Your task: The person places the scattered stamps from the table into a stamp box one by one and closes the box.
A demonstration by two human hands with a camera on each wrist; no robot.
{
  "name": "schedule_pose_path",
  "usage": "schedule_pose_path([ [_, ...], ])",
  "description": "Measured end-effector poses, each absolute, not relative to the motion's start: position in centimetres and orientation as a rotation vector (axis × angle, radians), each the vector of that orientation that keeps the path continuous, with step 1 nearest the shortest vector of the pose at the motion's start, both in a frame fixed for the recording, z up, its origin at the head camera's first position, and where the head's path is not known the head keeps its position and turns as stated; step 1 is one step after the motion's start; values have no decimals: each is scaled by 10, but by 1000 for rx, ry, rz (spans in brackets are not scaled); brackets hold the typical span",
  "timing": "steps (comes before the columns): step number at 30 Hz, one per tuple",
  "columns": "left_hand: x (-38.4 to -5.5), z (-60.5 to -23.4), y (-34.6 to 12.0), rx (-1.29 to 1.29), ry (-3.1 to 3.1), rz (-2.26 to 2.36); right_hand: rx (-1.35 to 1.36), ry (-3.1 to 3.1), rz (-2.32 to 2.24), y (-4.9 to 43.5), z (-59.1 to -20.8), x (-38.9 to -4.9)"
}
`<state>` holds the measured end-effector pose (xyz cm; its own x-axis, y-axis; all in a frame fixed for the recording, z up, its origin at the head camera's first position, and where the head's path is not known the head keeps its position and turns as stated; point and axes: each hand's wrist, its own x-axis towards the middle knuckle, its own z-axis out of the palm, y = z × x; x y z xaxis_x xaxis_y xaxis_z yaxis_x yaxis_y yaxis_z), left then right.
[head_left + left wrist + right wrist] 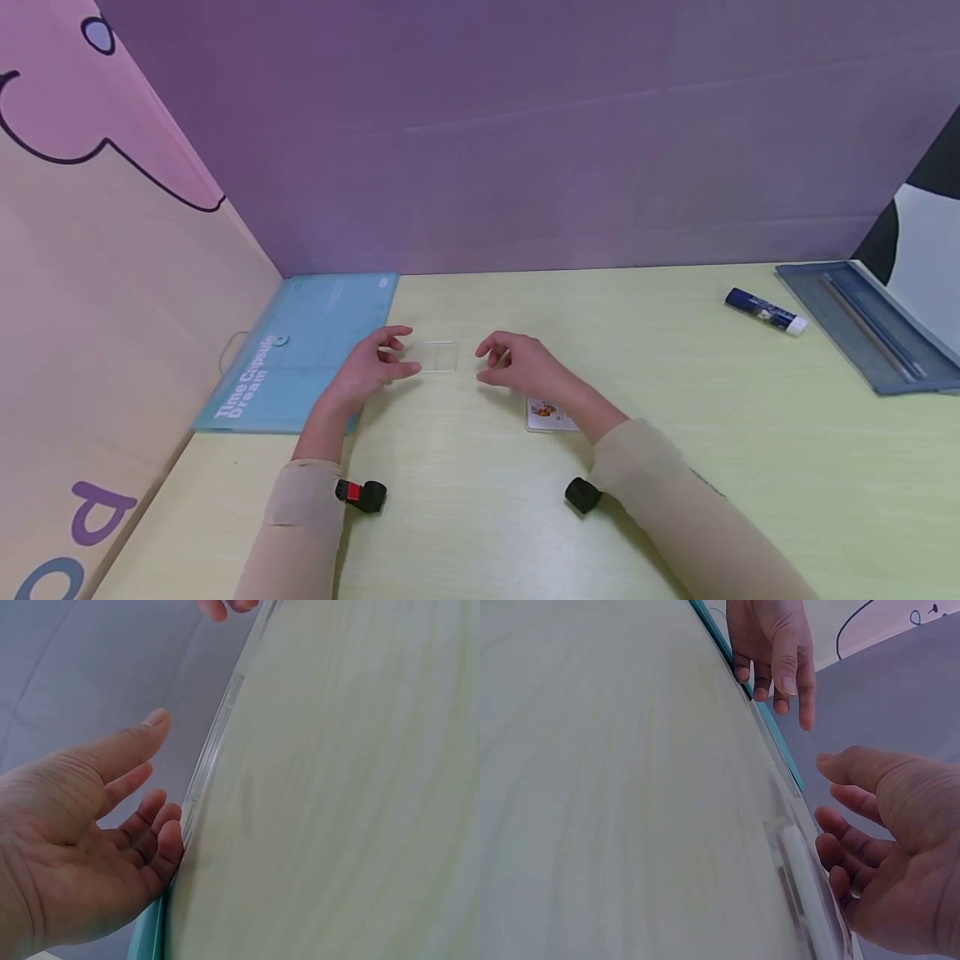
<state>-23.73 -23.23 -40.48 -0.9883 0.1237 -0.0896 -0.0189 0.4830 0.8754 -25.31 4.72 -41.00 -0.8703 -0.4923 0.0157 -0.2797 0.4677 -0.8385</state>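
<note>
Flat on the table lies a thin clear plastic case (pixel 439 357), between the two hands. My left hand (pixel 372 365) is at its left side, fingers loosely curved and thumb tip close to the edge. In the left wrist view nothing is between the thumb and fingers of the left hand (pixel 97 832). My right hand (pixel 521 364) hovers right of the case, thumb and fingers bent apart with nothing held. Below the right wrist sits a white printed card pack (pixel 550 415), partly hidden by the forearm. It also shows low beside the right hand (pixel 900 847) in the right wrist view.
A blue document folder (pixel 315 333) lies at the left, reaching under the left hand's side. At the far right are a dark blue glue stick (pixel 765 312) and a blue-grey pouch (pixel 862 325). A purple panel (pixel 525 150) stands along the table's back edge.
</note>
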Motion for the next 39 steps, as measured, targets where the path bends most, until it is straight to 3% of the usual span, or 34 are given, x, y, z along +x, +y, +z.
schedule_pose_path([
  [39,-238,-408,-227,146,2682,1254,-599,2702,-998,1,-418,-275],
])
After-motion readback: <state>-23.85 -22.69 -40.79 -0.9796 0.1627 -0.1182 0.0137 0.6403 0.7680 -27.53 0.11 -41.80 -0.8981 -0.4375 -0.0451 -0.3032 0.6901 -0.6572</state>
